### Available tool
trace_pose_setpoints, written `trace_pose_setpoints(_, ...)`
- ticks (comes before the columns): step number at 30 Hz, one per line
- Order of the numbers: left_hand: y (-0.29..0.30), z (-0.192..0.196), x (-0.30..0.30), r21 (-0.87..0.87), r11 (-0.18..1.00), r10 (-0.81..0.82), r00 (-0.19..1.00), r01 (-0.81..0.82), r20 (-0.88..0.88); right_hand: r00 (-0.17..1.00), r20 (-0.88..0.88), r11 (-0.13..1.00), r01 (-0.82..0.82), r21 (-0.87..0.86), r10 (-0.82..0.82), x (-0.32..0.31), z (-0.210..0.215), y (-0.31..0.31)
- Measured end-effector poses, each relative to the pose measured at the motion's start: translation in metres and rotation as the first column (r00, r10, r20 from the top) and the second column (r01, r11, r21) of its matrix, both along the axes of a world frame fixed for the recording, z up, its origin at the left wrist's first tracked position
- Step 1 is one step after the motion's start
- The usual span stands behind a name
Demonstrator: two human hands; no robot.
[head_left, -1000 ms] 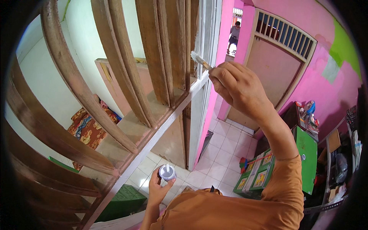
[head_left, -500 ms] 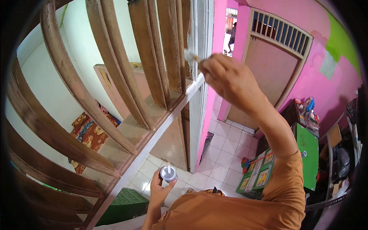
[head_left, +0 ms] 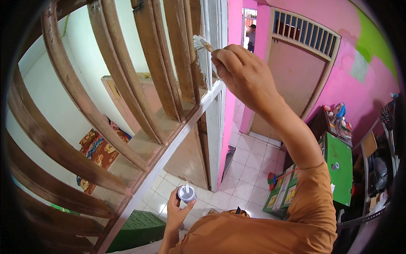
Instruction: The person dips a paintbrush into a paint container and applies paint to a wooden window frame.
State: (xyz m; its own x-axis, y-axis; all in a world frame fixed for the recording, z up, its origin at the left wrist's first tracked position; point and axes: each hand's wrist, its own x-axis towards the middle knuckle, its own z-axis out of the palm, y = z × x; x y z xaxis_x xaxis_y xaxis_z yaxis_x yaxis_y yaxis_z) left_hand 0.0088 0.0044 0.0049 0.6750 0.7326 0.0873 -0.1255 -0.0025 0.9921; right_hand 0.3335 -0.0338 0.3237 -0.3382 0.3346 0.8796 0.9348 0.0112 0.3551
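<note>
1. Head view: well left of the white post (head_left: 216,25), the brown slats (head_left: 111,46) show bare wood and look wholly uncoated, seemingly the largest unpainted part.
2. Running down and left from the post, the rail (head_left: 173,144) has a white front face, which appears covered, while its upper side looks brown and pinkish.
3. Below the post and somewhat left, the left hand (head_left: 177,213) grasps a small cup (head_left: 187,200) around its side; pale paint (head_left: 184,195) sits inside, so some supply remains.
4. Against the post's left edge, the brown upright (head_left: 196,19) carries a ragged white border, which suggests this join is only partly coated.
5. At that same edge, the brush (head_left: 207,46) is pinched in the fingers of the right hand (head_left: 243,70); its bristles are whitened, though whether they touch the wood I cannot tell.
6. The post itself looks mostly white, apparently the most advanced part; just right of it stands the pink wall (head_left: 234,42).
</note>
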Motion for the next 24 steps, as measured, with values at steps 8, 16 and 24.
trace_pose_setpoints(8,-0.004,-0.004,-0.004,0.015,0.999,0.029,1.000,-0.029,0.010,0.996,-0.079,0.983,0.029,-0.182,-0.044,-0.005,-0.029,-0.008)
trace_pose_setpoints(16,-0.004,-0.006,-0.004,-0.008,1.000,0.020,1.000,-0.019,0.012,0.998,-0.064,0.996,0.013,-0.084,-0.018,-0.009,-0.020,-0.008)
trace_pose_setpoints(24,-0.001,-0.013,-0.004,-0.001,1.000,-0.001,1.000,0.001,0.003,0.996,-0.090,0.998,-0.006,-0.058,0.000,0.000,-0.001,0.003)
